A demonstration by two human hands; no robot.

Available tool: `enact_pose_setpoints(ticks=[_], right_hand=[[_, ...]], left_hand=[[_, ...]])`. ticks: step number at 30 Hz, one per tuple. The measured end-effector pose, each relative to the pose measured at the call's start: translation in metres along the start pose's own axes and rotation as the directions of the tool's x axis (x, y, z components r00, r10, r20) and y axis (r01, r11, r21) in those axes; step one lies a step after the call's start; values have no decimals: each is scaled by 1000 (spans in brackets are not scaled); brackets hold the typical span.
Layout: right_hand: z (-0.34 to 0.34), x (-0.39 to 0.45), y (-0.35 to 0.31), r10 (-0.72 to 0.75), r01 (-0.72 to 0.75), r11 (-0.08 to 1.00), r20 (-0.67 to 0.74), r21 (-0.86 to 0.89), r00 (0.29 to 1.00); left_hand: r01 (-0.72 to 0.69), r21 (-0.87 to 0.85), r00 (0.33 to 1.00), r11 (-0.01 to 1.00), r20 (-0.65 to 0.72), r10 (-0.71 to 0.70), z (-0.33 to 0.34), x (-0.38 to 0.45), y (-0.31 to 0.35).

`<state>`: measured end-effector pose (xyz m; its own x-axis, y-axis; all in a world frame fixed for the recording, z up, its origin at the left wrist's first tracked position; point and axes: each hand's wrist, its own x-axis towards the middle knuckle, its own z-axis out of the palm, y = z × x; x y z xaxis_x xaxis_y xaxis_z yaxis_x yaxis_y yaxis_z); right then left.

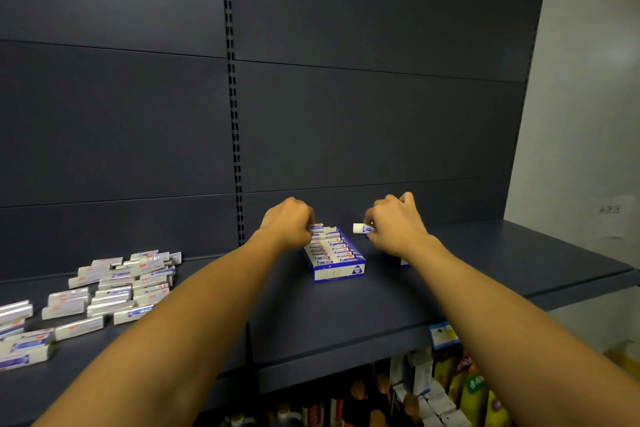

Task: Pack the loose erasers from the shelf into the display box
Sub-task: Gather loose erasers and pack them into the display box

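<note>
A: Backdrop beyond the fingertips?
B: Dark slotted upright between blue-grey back panels, just left of the fingers.
A: Off to the right of them?
B: Pale wall, with a paper notice, print unreadable.
A: Below, nearer than the fingers?
B: Price tag on the shelf lip; under it, bottles and yellow-green packets.
</note>
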<state>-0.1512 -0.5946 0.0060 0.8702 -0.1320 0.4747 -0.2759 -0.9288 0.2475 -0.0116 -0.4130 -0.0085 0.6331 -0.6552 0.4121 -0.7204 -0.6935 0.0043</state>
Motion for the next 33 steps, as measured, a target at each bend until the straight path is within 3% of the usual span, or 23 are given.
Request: enact_pose_setpoints(ticks=[6, 14, 24, 33], right_hand=[[25, 48, 1, -71, 72, 996, -21, 60, 997], [75, 94, 2, -50, 43, 964, 20, 261, 999], [129, 120, 13, -26, 74, 905, -120, 419, 992], [179, 127, 0, -28, 107, 809, -144, 578, 989]], left_hand=[[37, 12, 999, 999, -2, -37, 7, 37, -21], [63, 42, 996, 997, -58, -60, 31, 68, -30], [163, -75, 979, 984, -109, -170, 74, 78, -22], [269, -160, 948, 950, -129, -290, 104, 72, -19]])
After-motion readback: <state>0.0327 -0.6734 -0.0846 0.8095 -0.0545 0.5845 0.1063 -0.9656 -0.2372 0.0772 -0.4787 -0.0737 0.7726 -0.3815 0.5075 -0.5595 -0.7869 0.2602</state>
